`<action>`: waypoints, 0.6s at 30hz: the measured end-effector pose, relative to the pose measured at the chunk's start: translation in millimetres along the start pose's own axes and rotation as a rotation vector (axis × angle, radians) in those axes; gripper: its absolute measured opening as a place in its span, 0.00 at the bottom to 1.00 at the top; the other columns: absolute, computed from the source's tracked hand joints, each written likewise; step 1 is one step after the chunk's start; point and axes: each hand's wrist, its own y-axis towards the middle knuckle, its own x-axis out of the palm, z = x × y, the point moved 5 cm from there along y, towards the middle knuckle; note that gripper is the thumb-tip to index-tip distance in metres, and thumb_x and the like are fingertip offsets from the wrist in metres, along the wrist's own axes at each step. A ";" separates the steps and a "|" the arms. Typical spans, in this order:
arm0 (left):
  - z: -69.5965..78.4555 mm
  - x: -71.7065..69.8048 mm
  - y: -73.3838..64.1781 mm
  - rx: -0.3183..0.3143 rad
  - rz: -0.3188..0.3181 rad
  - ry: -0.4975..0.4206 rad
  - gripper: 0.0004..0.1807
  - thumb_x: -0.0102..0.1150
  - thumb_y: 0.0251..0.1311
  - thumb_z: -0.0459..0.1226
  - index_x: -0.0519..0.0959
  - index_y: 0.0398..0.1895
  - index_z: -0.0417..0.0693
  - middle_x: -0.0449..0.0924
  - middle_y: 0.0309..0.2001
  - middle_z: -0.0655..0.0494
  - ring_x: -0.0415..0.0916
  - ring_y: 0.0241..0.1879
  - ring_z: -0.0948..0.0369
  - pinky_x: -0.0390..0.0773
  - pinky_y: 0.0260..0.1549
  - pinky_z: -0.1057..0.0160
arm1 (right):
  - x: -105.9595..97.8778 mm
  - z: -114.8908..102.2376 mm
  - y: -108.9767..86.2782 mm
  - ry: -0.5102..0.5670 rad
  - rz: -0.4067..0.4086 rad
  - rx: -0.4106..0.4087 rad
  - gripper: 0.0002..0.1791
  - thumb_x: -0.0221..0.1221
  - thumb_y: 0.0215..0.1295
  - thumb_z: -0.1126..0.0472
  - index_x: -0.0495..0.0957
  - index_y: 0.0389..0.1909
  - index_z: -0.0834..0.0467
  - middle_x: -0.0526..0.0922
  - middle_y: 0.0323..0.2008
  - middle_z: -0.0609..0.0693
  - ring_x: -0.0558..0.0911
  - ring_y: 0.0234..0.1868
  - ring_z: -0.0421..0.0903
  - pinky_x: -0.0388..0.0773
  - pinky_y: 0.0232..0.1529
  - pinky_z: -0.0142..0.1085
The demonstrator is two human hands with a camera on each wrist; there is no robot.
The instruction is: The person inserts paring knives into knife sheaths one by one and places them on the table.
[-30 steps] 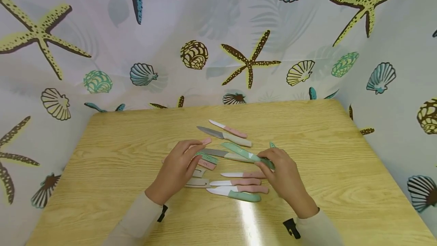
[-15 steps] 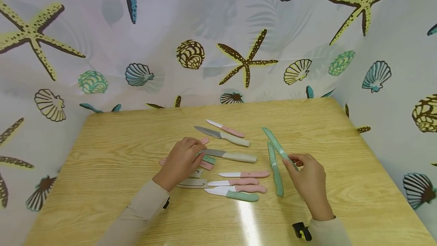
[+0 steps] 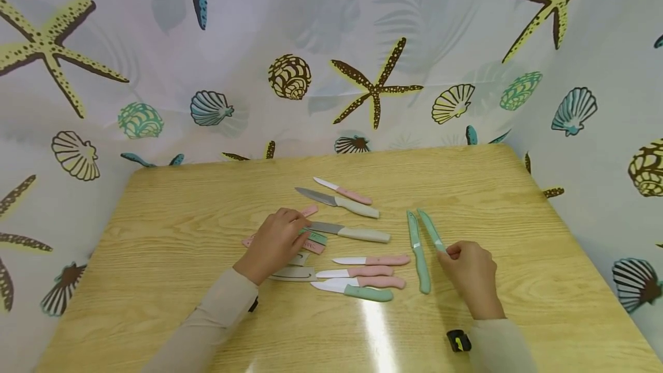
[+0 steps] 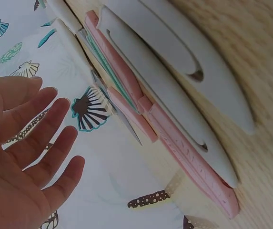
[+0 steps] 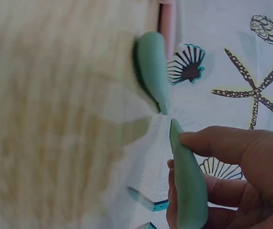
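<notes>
My right hand (image 3: 468,272) grips a green knife (image 3: 431,232) whose blade is covered by a green sheath; its handle (image 5: 191,191) lies between thumb and fingers in the right wrist view. Just left of it, a second green sheathed knife (image 3: 418,252) lies pointing away from me. My left hand (image 3: 274,243) hovers over a group of sheaths and hides part of them. Its fingers are spread and hold nothing in the left wrist view. Under and beside it are pink sheaths (image 3: 313,246), a green sheath (image 3: 316,238) and cream sheaths (image 3: 294,273).
Two cream-handled knives (image 3: 365,235) and a pink-handled knife (image 3: 354,195) lie bare-bladed toward the back. Nearer me are several pink-handled knives (image 3: 388,260) and a green-handled knife (image 3: 369,293), blades pointing left. A patterned cloth (image 3: 248,45) hangs behind the wooden table (image 3: 518,235).
My right hand has carried the green sheathed knife rightward and lowered it beside the other green one, turning its tip away from me. My left hand stays near the sheaths, shifted slightly.
</notes>
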 end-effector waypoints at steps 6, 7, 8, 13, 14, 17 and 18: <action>-1.6 3.4 -1.1 0.017 -0.012 0.004 0.09 0.69 0.54 0.33 0.85 0.39 0.44 0.82 0.40 0.51 0.78 0.44 0.52 0.79 0.41 0.52 | 8.5 0.5 4.8 -0.022 -0.033 0.004 0.15 0.61 0.62 0.59 0.80 0.35 0.71 0.83 0.32 0.64 0.80 0.30 0.54 0.73 0.36 0.53; -1.5 3.7 -1.4 0.022 -0.011 0.004 0.08 0.69 0.54 0.33 0.85 0.38 0.45 0.82 0.39 0.51 0.78 0.43 0.52 0.79 0.41 0.52 | 9.6 0.3 5.3 -0.028 -0.047 0.004 0.15 0.61 0.61 0.59 0.80 0.34 0.71 0.83 0.33 0.64 0.80 0.30 0.53 0.74 0.35 0.53; -1.6 4.3 -1.7 0.026 -0.012 0.006 0.08 0.69 0.54 0.33 0.85 0.38 0.45 0.82 0.39 0.52 0.78 0.43 0.52 0.79 0.40 0.52 | 10.7 0.0 5.9 -0.037 -0.061 0.003 0.15 0.61 0.61 0.59 0.80 0.34 0.71 0.83 0.33 0.64 0.80 0.30 0.53 0.75 0.35 0.53; -2.1 6.7 -2.2 0.015 -0.038 0.019 0.09 0.69 0.54 0.34 0.85 0.39 0.45 0.82 0.40 0.52 0.77 0.45 0.52 0.79 0.41 0.52 | 14.5 -0.6 8.3 -0.068 -0.098 0.009 0.15 0.63 0.61 0.58 0.80 0.31 0.70 0.83 0.31 0.63 0.79 0.28 0.51 0.76 0.33 0.51; -2.2 7.0 -2.2 0.012 -0.042 0.023 0.09 0.69 0.54 0.34 0.85 0.39 0.45 0.82 0.40 0.52 0.77 0.45 0.51 0.79 0.42 0.52 | 15.1 -0.6 8.7 -0.072 -0.098 0.009 0.16 0.64 0.60 0.58 0.80 0.31 0.70 0.83 0.30 0.62 0.79 0.28 0.51 0.76 0.32 0.50; -2.7 7.1 -1.4 0.004 -0.039 0.021 0.09 0.69 0.54 0.34 0.85 0.39 0.45 0.82 0.41 0.51 0.77 0.47 0.51 0.78 0.44 0.50 | 16.7 -1.0 9.4 -0.079 -0.100 0.006 0.16 0.64 0.60 0.57 0.80 0.30 0.69 0.83 0.28 0.60 0.78 0.25 0.49 0.75 0.28 0.46; -2.8 7.1 -1.1 0.003 -0.036 0.022 0.09 0.69 0.54 0.34 0.85 0.39 0.45 0.82 0.41 0.51 0.77 0.47 0.51 0.78 0.45 0.50 | 17.0 -1.3 9.3 -0.081 -0.101 0.004 0.16 0.65 0.60 0.57 0.80 0.29 0.69 0.82 0.27 0.60 0.78 0.25 0.48 0.75 0.27 0.45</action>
